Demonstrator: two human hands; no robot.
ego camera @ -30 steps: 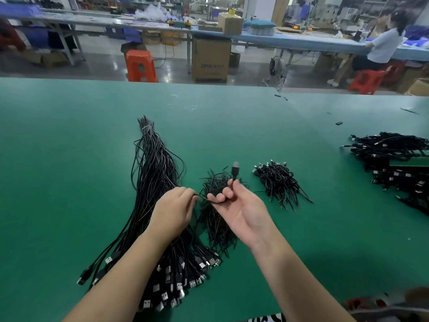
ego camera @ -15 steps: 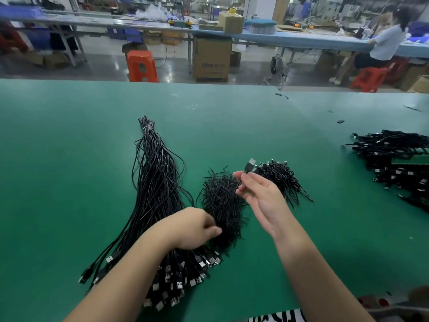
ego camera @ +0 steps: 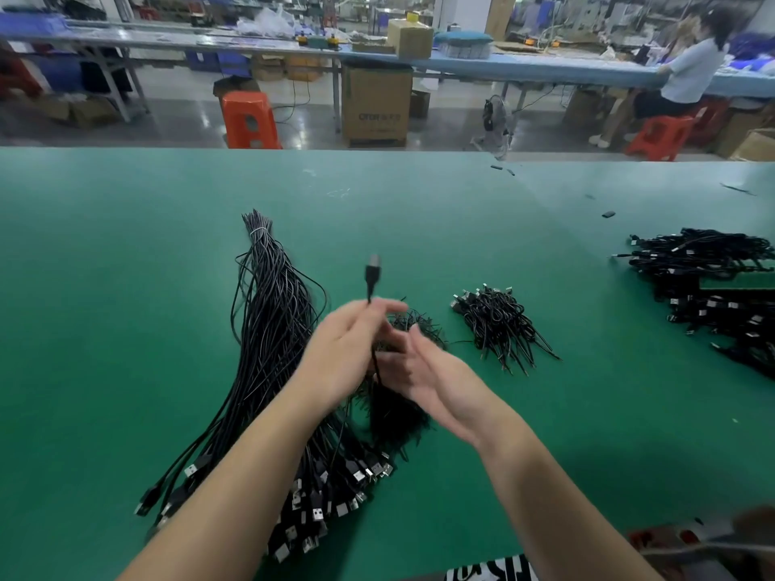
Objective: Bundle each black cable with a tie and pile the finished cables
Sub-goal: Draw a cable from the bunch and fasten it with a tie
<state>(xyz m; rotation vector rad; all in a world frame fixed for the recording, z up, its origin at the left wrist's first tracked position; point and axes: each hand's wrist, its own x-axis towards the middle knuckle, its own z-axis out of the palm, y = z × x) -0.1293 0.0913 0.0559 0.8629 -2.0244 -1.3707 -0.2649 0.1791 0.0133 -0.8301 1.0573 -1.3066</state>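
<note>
Both hands are raised together above the green table (ego camera: pixel 126 287), near centre, and motion-blurred. The left hand (ego camera: pixel 339 362) pinches a single black cable (ego camera: pixel 372 278) between fingertips and thumb; the cable's plug end stands upright above the fingers, and the lead runs down between the two hands. The right hand (ego camera: pixel 436 379) is just beside the left, palm turned toward it, fingers fairly straight. Blur hides whether the right hand has hold of the lead or a tie; cannot tell.

Under and left of the forearms lies the large bundle of loose cables (ego camera: pixel 268 341), fanned long-ways, far end narrow, near end spread out with silver USB plugs showing. Directly beneath the hands, a dark heap of ties (ego camera: pixel 394 417), partly hidden by them. To the right of the hands, apart from them, a small pile of finished cables (ego camera: pixel 495 325). Far right, at the table edge, a larger heap of black cables (ego camera: pixel 708 278).

Beyond the table: an orange stool (ego camera: pixel 249 119), a cardboard box (ego camera: pixel 375 104), and a seated person (ego camera: pixel 687 73) at a long bench.
</note>
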